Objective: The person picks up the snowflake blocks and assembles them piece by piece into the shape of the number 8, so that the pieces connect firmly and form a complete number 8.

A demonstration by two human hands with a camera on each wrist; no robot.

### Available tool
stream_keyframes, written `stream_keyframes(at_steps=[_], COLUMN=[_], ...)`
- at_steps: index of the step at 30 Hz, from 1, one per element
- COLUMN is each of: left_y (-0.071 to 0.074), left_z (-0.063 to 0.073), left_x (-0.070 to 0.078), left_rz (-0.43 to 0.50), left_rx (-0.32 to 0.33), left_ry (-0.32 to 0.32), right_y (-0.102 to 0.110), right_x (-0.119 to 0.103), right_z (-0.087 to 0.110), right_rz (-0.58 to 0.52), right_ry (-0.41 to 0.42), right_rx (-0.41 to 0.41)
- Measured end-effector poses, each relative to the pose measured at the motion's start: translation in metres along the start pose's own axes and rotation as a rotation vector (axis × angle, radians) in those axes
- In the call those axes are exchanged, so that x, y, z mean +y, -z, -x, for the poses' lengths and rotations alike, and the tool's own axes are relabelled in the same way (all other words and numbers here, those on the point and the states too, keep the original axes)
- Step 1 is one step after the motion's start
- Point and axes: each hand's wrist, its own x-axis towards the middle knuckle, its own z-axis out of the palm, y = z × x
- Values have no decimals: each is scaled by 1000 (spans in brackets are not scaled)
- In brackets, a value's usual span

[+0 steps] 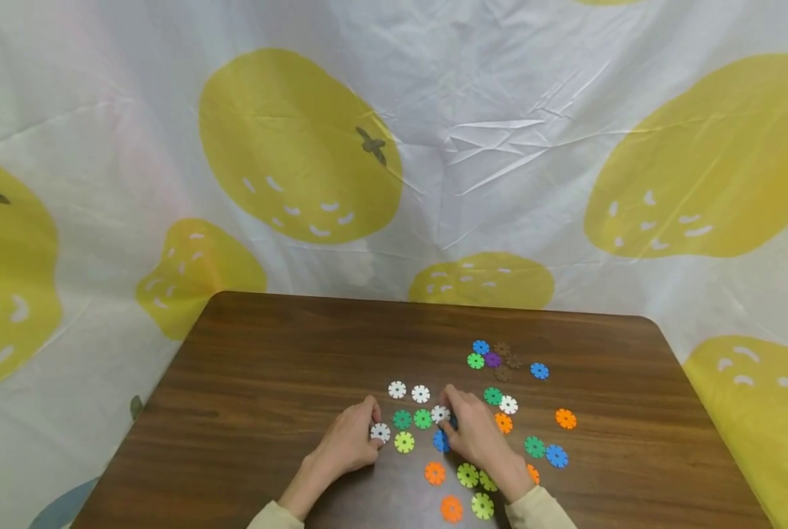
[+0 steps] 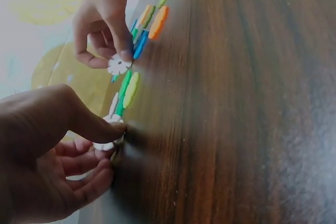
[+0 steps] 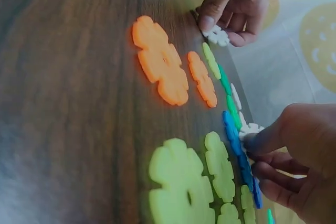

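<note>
Nearest the person, an orange disc [image 1: 451, 509] and an olive-yellow disc [image 1: 482, 505] lie flat on the tabletop [image 1: 268, 353]. Beyond them, both hands are partly closed. The left hand [image 1: 349, 438] pinches one white disc [image 1: 380, 433] between thumb and fingers; the right hand [image 1: 478, 427] pinches a second white disc [image 1: 440, 414], close beside a blue disc [image 1: 441, 441] partly covered by that hand. In the wrist views both held discs appear tilted, their neighbours flat. Between the hands lie a lime disc [image 1: 404, 442], a dark green disc [image 1: 402, 419] and a light green disc [image 1: 423, 419].

Judgement: grip lightly at the rims, leaving the notches exposed; lift the right-hand piece clear of the crowded blue one before turning it, lest neighbours be nudged.

Farther out, two loose white discs [image 1: 397, 389] lie apart; beyond, a purple disc [image 1: 492, 360] sits among brown discs [image 1: 514, 361].
</note>
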Motion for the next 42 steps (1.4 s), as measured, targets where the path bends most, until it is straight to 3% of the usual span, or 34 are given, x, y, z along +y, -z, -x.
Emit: stream_keyframes(at_steps=[6,11,16,20,31,42], left_y=[3,7,12,16,17,15], left_z=[-1,-1,2,3,6,6], left_x=[1,17,36,45,51,53], left_rz=[254,505,729,829,886,884], left_rx=[23,64,115,130,134,105], left_ry=[-9,61,124,165,180,171], right_y=[3,13,20,24,26,19], right_x=[-5,-16,-32,-42,-52,-45], right_z=[4,7,10,10,11,12], right_rz=[-155,-304,-357,-413,-422,-403], right_ry=[11,-1,58,130,261,297], right_rx=[41,96,163,204,317,330])
